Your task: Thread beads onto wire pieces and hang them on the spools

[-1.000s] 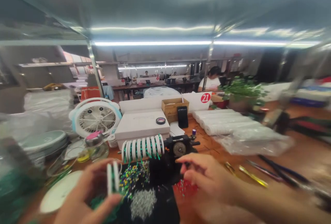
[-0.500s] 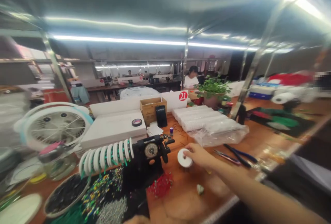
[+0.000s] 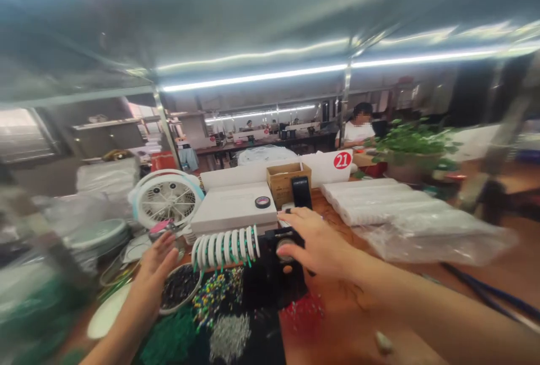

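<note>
My right hand (image 3: pixel 314 244) reaches over a small black machine (image 3: pixel 270 252) with a dial, thumb and fingers apart. Whether it touches the machine I cannot tell. A row of white rings (image 3: pixel 225 248) wound with green cord extends from the machine's left side. Left of that row, my left hand (image 3: pixel 158 264) is raised with its fingers stretched out, near a jar with a pink lid (image 3: pixel 162 227). Just beyond it lies a round dish of black pieces (image 3: pixel 181 286). Multicoloured beads (image 3: pixel 217 297) and a silvery heap (image 3: pixel 230 337) lie below the rings.
A white fan (image 3: pixel 171 199), a white box (image 3: pixel 236 204) with a roll of black tape (image 3: pixel 262 202), a carton (image 3: pixel 287 179) and a black phone (image 3: pixel 301 192) stand behind. Plastic-wrapped white rolls (image 3: pixel 379 202) lie to the right. A person (image 3: pixel 356 126) sits beyond the partition.
My right hand has moved left from the white spool to the black machine; the spool is out of sight. My left hand has come up into view. The view has swung left.
</note>
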Demonstrator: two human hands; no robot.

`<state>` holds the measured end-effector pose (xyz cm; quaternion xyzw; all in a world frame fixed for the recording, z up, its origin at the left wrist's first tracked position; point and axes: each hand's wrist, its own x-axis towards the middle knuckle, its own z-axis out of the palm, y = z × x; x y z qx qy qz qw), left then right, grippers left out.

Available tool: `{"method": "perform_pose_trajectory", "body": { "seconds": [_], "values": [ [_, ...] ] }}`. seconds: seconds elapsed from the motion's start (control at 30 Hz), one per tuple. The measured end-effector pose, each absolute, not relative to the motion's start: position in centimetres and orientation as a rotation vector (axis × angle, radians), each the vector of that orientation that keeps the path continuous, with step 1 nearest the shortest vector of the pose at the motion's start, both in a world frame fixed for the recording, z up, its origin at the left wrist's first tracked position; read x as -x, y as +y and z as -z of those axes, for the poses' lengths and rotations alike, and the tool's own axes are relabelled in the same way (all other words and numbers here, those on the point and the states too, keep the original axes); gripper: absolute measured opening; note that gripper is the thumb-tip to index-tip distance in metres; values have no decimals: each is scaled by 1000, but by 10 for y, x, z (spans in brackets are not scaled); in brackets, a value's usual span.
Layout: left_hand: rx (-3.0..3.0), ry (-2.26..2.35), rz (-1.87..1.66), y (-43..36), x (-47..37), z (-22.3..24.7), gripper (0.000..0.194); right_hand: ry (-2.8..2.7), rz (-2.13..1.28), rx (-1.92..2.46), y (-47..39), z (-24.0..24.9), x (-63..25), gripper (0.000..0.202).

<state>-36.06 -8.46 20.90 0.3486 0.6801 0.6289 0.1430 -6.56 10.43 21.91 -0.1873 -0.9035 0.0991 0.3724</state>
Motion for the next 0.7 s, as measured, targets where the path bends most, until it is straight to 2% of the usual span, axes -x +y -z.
{"method": "perform_pose_trajectory", "body": {
  "seconds": [0.07,0.13,0.33,0.53,0.6,0.7],
  "values": [
    [-902,1665,-1672,-70,361,-215,76,-2461,-218,401,90,-227,96,77],
    [-925,1441,-1589,-62,357,-213,74,-2590,-178,380,84,-230,118,89],
    [-1000,1369,-1515,-65,354,-210,60,-2710,-101,327,87,-226,136,69],
    [-950,1444,-1595,-71,371,-214,60,-2688,-164,282,75,-225,155,69],
    [-953,1444,-1588,-73,377,-213,61,-2677,-127,255,71,-225,160,74],
    [-961,1452,-1577,-76,381,-211,61,-2635,-48,341,71,-226,158,100]
  ]
}}
